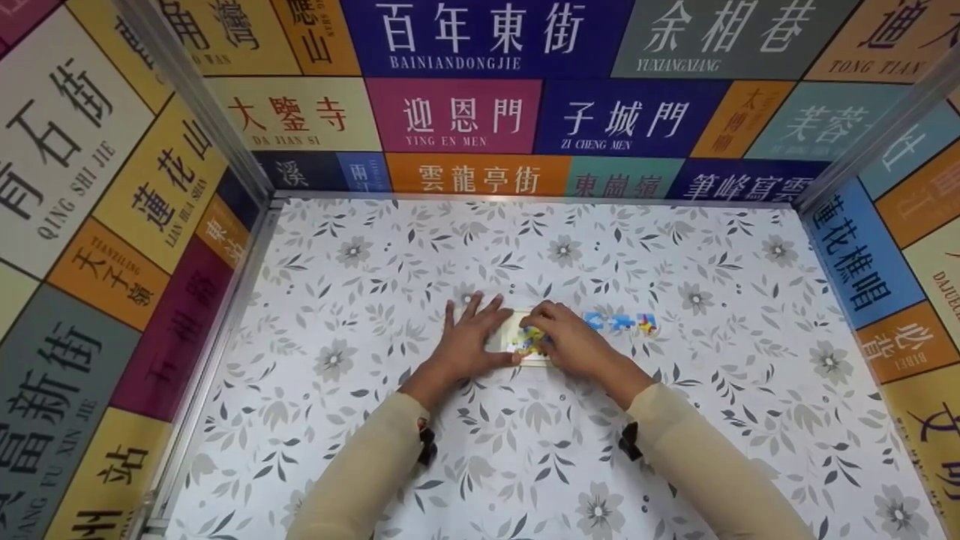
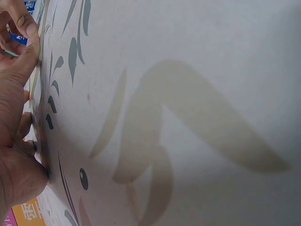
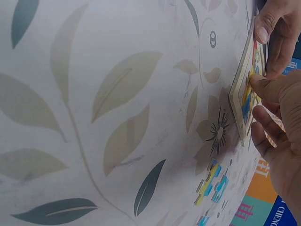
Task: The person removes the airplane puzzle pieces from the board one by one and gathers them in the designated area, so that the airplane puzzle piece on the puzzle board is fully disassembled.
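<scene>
A small jigsaw board [image 1: 511,324] with a pale wooden frame lies between the two hands, with yellow and blue pieces [image 1: 529,341] inside it. My left hand [image 1: 469,341] rests at its left side, fingers spread and fairly straight, with the thumb on the lower edge. Over the right part of the board, my right hand [image 1: 574,341] has its fingers curled. In the right wrist view, the right thumb [image 3: 263,84] and fingers pinch a yellow puzzle piece [image 3: 256,77] at the board [image 3: 237,89]. The right hand partly hides the board.
Several loose blue, yellow and red puzzle pieces [image 1: 621,322] lie in a row right of the board. The floral table surface [image 1: 450,247] ends at sign-covered walls [image 1: 457,112] at the back and both sides. A dark band [image 1: 426,442] is on the left sleeve.
</scene>
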Demonstrator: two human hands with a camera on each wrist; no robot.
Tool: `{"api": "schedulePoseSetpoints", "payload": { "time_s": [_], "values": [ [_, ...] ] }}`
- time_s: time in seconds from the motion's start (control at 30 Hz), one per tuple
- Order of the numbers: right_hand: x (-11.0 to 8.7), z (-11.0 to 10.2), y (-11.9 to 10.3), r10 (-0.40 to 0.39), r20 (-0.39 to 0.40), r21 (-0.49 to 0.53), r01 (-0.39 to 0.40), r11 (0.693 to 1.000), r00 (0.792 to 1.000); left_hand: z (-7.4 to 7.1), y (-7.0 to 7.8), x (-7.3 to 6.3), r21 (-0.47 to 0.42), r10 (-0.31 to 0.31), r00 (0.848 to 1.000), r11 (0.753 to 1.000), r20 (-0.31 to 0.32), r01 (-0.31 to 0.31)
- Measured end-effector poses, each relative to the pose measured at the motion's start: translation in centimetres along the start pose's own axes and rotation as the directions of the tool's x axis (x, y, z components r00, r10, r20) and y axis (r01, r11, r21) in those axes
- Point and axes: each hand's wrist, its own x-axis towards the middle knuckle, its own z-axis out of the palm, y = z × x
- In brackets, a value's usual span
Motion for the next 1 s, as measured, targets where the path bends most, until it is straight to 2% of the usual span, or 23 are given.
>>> {"api": "schedulePoseSetpoints", "payload": {
  "time_s": [0.37, 0.6, 0.8, 1.0],
  "values": [
    [0.03, -0.22, -0.03, -0.028, 0.010, -0.046, 0.029, 0.999, 1.000, -0.06, 0.19, -0.06, 0.000, -0.002, 1.000, 1.000, 0.003, 0.002],
    [0.04, -0.45, -0.28, -0.014, 0.013, -0.032, 0.014, 0.999, 1.000, -0.21, 0.24, -0.05, -0.019, 0.008, 1.000, 1.000, -0.005, -0.008],
    [0.01, -0.29, -0.05, -0.031, 0.008, -0.059, 0.031, 0.998, 0.999, -0.10, 0.17, -0.03, -0.019, -0.001, 1.000, 1.000, 0.007, 0.001],
    [-0.08, -0.52, -0.15, -0.043, -0.005, -0.043, 0.043, 0.998, 0.999, 0.01, 0.00, -0.06, -0.008, -0.001, 1.000, 1.000, 0.007, 0.001]
  ]
}}
